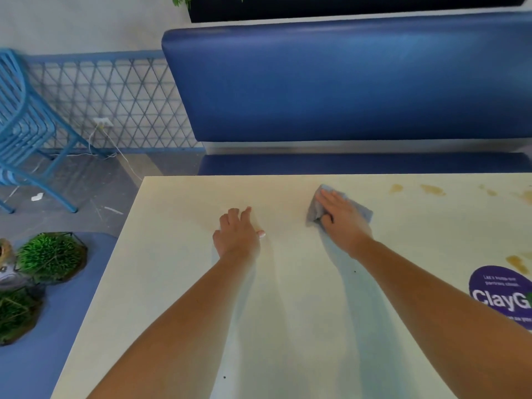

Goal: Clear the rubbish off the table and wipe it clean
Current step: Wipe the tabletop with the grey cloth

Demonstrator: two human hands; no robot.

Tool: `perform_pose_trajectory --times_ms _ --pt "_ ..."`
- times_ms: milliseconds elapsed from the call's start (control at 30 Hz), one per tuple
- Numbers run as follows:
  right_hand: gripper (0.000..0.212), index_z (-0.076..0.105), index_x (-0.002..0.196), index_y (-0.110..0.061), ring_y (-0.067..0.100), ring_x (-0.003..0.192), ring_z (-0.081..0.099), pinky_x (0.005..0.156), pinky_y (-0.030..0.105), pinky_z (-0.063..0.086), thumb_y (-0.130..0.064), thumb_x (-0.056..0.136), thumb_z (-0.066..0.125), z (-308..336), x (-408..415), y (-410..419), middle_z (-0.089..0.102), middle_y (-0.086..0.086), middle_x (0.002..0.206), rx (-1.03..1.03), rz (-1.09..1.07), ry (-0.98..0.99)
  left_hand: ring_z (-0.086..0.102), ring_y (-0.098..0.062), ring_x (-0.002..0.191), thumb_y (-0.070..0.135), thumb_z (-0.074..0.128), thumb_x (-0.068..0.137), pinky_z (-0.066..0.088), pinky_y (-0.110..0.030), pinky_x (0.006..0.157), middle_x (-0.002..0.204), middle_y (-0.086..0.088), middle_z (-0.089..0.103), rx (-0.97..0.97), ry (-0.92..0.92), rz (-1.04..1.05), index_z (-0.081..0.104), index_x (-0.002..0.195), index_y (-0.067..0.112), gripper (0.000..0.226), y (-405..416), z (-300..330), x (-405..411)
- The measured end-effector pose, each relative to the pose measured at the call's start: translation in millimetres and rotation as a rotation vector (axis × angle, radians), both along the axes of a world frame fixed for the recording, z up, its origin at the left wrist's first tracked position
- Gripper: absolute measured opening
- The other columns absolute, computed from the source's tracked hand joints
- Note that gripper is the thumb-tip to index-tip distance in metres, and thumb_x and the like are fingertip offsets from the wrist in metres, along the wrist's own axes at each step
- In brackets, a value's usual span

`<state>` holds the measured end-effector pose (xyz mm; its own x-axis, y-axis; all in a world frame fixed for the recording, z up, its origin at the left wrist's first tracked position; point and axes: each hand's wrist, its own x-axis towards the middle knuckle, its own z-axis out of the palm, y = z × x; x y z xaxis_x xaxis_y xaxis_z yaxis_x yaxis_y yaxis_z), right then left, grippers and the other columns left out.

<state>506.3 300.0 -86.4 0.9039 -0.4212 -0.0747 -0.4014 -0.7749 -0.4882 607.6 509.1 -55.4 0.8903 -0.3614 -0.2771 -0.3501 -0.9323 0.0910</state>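
— So which step was in hand at that moment?

— Wiping, by my reading. No rubbish showed on the table [288, 326], so clearing looked done. The right hand [341, 218] lay flat on a grey cloth [315, 210], fingers straight and close together, pressing it onto the cream top near the far edge, right of the middle.

— And the other hand?

— The left hand [237, 233] rested on the bare tabletop just left of the cloth, fingers loosely bent with the tips touching the surface, holding nothing. It seemed to be bracing.

— What was left to clean?

— Brownish stains [431, 190] ran along the far edge to the right of the cloth, and another smear [516, 263] sat just above a round purple sticker [501, 298] near the right side. I'd judge the next move called for sweeping the cloth rightward with firm pressure over those marks.

— Any room for that?

— Plenty. The tabletop between cloth and stains was open. The far edge lay just beyond the fingertips, with a blue bench seat [345, 164] right behind it, so a long push forward could carry the cloth off. The left edge dropped to a blue surface holding green plants [50, 256], well apart from both hands. A blue chair [26, 125] stood farther off.
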Motion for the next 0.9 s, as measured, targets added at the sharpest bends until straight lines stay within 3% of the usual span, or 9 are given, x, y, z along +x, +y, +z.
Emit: perform_pose_trajectory --times_ms 100,200,300,433,533,700,833,900 --pt "0.046 0.048 0.142 -0.012 0.019 0.148 0.019 0.119 0.026 0.002 -0.009 0.097 0.037 1 -6 20 0.032 0.001 0.157 -0.002 -0.130 -0.097 0.029 -0.024 0.134 0.044 0.042 0.100 0.035 -0.038 0.103 0.149 -0.005 0.026 0.039 -0.033 -0.017 0.019 0.152 0.028 0.059 -3 1 -2" --pt "0.050 0.048 0.144 -0.016 0.012 0.148 0.018 0.120 0.023 0.000 -0.010 0.094 0.040 -6 -34 63 0.033 -0.007 0.155 0.040 -0.013 -0.153 0.032 -0.025 0.130 0.026 0.048 0.098 0.034 -0.040 0.106 0.142 -0.005 0.033 0.031 -0.111 -0.087 0.031 0.147 0.030 0.051 -7 2 -7" --pt "0.053 0.045 0.145 -0.020 0.008 0.147 0.019 0.121 0.026 0.004 -0.021 0.094 0.036 -14 -69 53 0.031 -0.009 0.155 0.017 0.139 -0.141 0.029 -0.023 0.132 0.007 0.051 0.088 0.030 -0.038 0.109 0.143 -0.001 0.032 -0.076 -0.138 -0.164 0.039 0.141 0.030 0.059 -18 2 -26" --pt "0.052 0.046 0.144 -0.013 0.013 0.148 0.019 0.121 0.027 0.004 -0.002 0.094 0.042 -13 -78 20 0.035 -0.002 0.155 0.015 -0.099 -0.142 0.032 -0.020 0.129 0.019 0.045 0.097 0.031 -0.034 0.103 0.140 0.003 0.036 -0.210 -0.123 -0.267 0.044 0.135 0.031 0.040 -34 2 -58" --pt "0.052 0.049 0.142 -0.008 0.017 0.147 0.024 0.122 0.034 0.009 0.000 0.091 0.043 -9 -80 50 0.041 0.003 0.151 0.082 -0.183 -0.203 0.036 -0.021 0.126 0.031 0.042 0.101 0.033 -0.034 0.100 0.137 0.003 0.040 -0.242 -0.115 -0.285 0.046 0.135 0.032 0.035 -34 -2 -75" --pt "0.057 0.057 0.136 -0.012 0.017 0.142 0.034 0.120 0.030 0.016 -0.022 0.089 0.026 -18 -120 54 0.049 0.001 0.146 0.034 0.064 -0.199 0.027 -0.017 0.137 0.031 0.035 0.103 0.029 -0.031 0.107 0.151 0.006 0.031 -0.227 -0.075 -0.280 0.033 0.147 0.029 0.044 -27 -18 -97" --pt "0.053 0.048 0.143 -0.012 0.019 0.145 0.028 0.120 0.032 0.013 -0.011 0.091 0.037 -15 -129 19 0.041 0.003 0.151 -0.022 -0.225 -0.129 0.009 -0.016 0.148 0.035 0.026 0.105 0.014 -0.034 0.120 0.162 0.006 0.009 -0.155 0.022 -0.309 0.015 0.155 0.026 0.052 -25 -22 -101" --pt "0.058 0.055 0.137 -0.009 0.025 0.143 0.033 0.120 0.036 0.017 -0.013 0.082 0.035 -12 -127 34 0.048 0.005 0.146 0.028 -0.342 -0.159 0.002 -0.017 0.150 0.036 0.022 0.105 0.009 -0.036 0.122 0.164 0.005 0.002 -0.136 0.062 -0.299 0.010 0.156 0.025 0.053 -27 -21 -104"
